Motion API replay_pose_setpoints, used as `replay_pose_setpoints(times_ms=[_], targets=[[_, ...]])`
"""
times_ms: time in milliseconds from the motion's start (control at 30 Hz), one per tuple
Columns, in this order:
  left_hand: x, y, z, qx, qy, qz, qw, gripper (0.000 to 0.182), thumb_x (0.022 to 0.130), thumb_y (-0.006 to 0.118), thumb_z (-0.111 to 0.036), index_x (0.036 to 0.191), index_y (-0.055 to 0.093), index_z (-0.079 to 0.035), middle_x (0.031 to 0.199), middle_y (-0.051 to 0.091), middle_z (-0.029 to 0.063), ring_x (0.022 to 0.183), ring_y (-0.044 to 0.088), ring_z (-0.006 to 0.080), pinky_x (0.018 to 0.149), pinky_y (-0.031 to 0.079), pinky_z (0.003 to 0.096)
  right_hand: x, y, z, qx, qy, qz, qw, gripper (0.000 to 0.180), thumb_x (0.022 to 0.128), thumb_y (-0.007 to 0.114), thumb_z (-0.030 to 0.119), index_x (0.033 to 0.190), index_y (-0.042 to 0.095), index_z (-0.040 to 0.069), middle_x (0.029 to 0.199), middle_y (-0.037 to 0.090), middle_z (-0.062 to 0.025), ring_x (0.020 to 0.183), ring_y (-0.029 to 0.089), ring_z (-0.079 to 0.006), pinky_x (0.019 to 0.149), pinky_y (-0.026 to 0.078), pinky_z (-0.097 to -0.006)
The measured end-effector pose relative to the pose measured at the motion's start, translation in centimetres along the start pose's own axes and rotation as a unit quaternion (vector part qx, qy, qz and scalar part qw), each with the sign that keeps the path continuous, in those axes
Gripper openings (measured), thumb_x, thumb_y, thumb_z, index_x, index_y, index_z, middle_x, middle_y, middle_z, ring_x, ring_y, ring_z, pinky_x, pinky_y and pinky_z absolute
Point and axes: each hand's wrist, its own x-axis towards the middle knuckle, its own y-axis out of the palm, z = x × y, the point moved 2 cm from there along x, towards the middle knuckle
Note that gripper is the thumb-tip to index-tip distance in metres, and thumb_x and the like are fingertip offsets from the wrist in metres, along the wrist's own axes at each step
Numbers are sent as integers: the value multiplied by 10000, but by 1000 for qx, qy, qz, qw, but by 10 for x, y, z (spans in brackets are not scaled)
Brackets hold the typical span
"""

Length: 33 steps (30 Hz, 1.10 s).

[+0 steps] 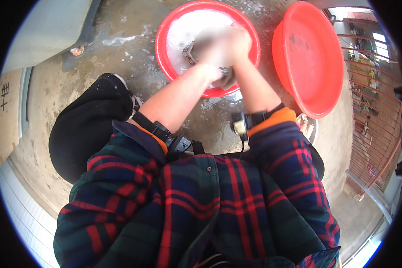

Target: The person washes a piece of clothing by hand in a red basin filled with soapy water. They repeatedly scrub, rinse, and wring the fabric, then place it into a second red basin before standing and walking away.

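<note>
A round red plastic basin (158, 50) stands before me on the wet floor, with white suds (179, 31) in it. Both my hands are together over it, bunched on a wet checked cloth (189, 54). My left hand (209, 60) comes in from the lower left. My right hand (240, 42) is against it on the right, curled like a fist. Part of the cloth sticks out left of the hands, and a greyish fold hangs below them near the basin's front rim. A blur covers most of the fingers, so their exact grip is hidden.
Right of the basin, a second red basin (313, 60) is tipped up on its side. Below it, a pale container (310, 129) is partly hidden. Red metal bars (372, 90) run along the right. A grey appliance-like casing (53, 30) and a cardboard box (7, 114) stand left.
</note>
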Motion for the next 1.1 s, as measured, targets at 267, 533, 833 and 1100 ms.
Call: replay_pose_setpoints(times_ms=[267, 533, 833, 1100], targets=[[-11, 9, -17, -26, -166, 74, 983, 322, 921, 557, -295, 1148, 575, -66, 1090, 642, 99, 948, 638, 209, 837, 530, 384, 20, -35, -44, 51, -86, -60, 993, 267, 808, 672, 247, 911, 589, 15, 900, 590, -176, 881, 578, -337, 788, 454, -412], [-11, -1, -78, 73, -121, 110, 984, 251, 891, 575, -193, 1084, 605, -37, 960, 679, 95, 855, 669, 209, 775, 558, 352, -24, -14, -92, 299, 114, 126, 939, 164, 811, 562, 105, 922, 637, 11, 840, 665, -139, 842, 640, -208, 701, 514, -327], [2, -18, -25, -50, 67, -107, 991, 406, 932, 489, -332, 1229, 478, -57, 1161, 540, 117, 1049, 534, 230, 800, 483, 401, -28, -36, 65, 145, -128, 113, 975, 252, 797, 653, 211, 930, 576, 11, 884, 577, -169, 878, 577, -318, 842, 446, -421], [-16, 15, -35, -111, -19, -38, 993, 493, 941, 480, -428, 1154, 524, 14, 1086, 606, 185, 996, 608, 298, 894, 488, 453, -6, 4, -2, 150, 2, 28, 988, 198, 805, 566, 157, 956, 591, 31, 860, 649, -226, 864, 640, -355, 807, 493, -415]])
